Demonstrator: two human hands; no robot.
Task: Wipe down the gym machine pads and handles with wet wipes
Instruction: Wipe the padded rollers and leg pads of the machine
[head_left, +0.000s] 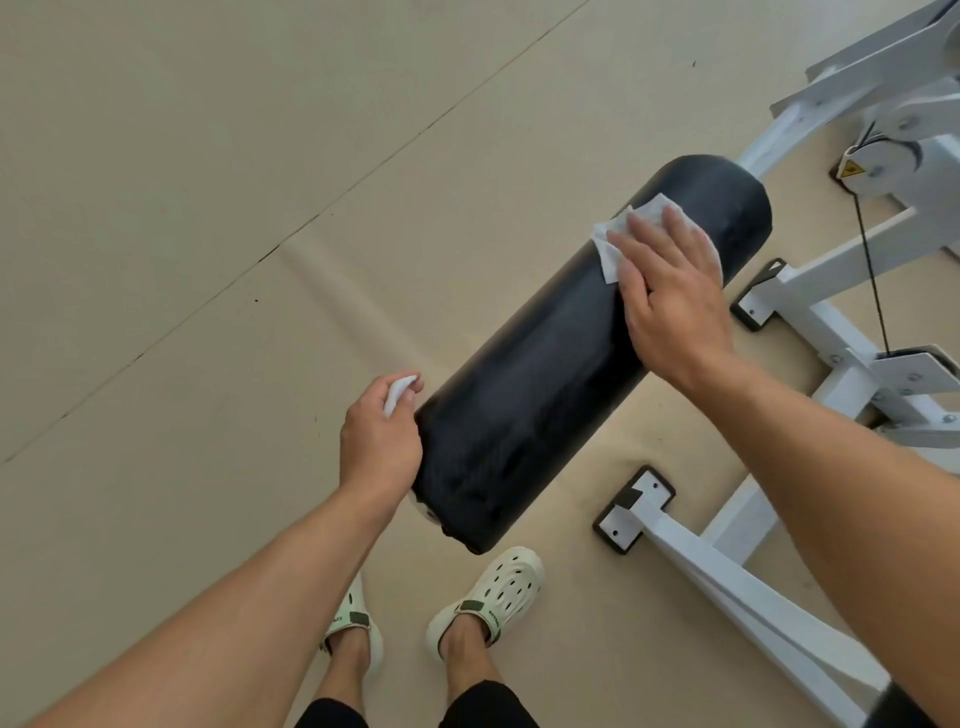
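Seen from above, a long black roller pad (571, 353) of a white-framed gym machine (810, 312) runs diagonally from the near centre toward the far right. Flat on the pad's far end lies the right hand (670, 301), fingers straight and together, pressing a white wet wipe (610, 244) against the black surface — the wipe's edges show beyond the fingertips. At the pad's near end, just left of it, the left hand (379, 441) is curled around a second, bunched-up white wipe (397, 392), pinched between thumb and fingers, with the side of the hand touching the pad. Below, two feet in pale green clogs (488, 597) stand on a beige floor (208, 208) crossed by thin seam lines.
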